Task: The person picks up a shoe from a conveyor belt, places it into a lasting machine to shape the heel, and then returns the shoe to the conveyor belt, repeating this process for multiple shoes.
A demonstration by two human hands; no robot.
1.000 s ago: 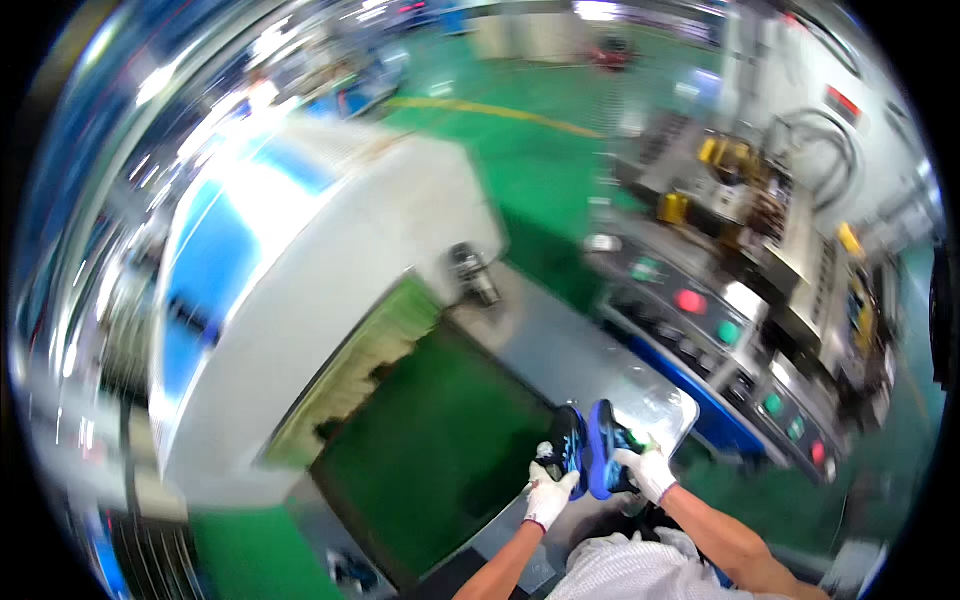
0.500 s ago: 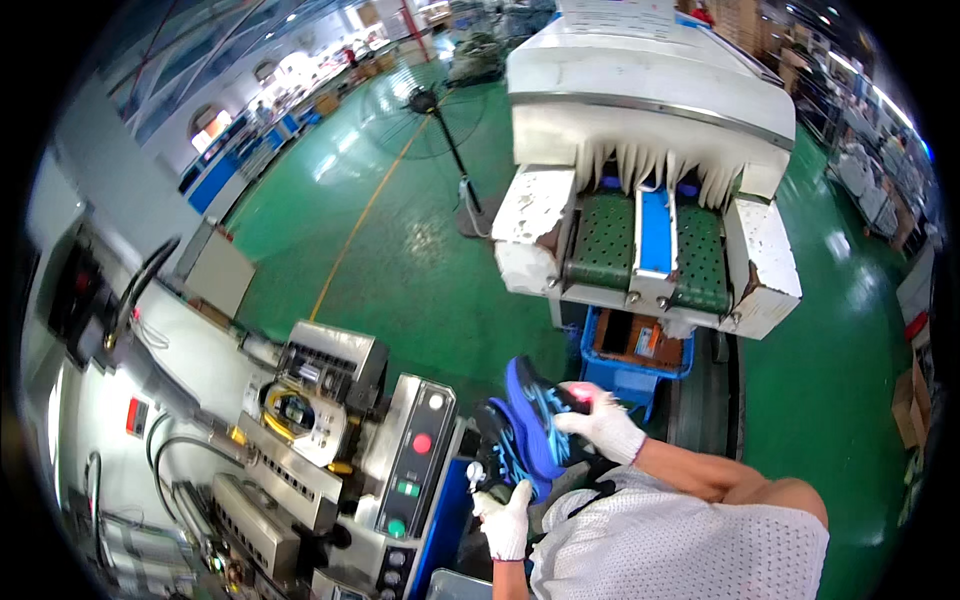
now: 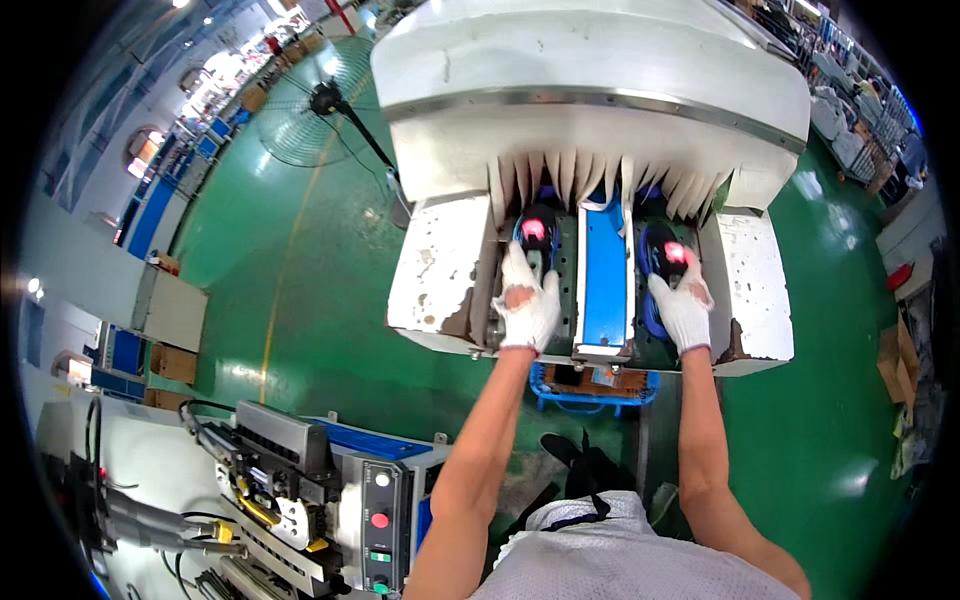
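Note:
Both my hands wear white knit gloves and reach forward to the mouth of a large white conveyor machine. My left hand grips the near end of a black and blue shoe over the left green belt. Over the right belt, my right hand has its fingers closed around the matching shoe. A bright pink-red patch shows on each shoe. A blue divider strip runs between them. My gloves hide the shoes' near ends.
Pale fabric strips hang across the machine opening. White side housings with chipped paint flank the belts. Below hangs a blue crate. A control panel and metal machine stand at lower left; a floor fan is farther back.
I have turned right to face the conveyor. The two shoes, held together near my body before, are now apart, one in each hand over each belt.

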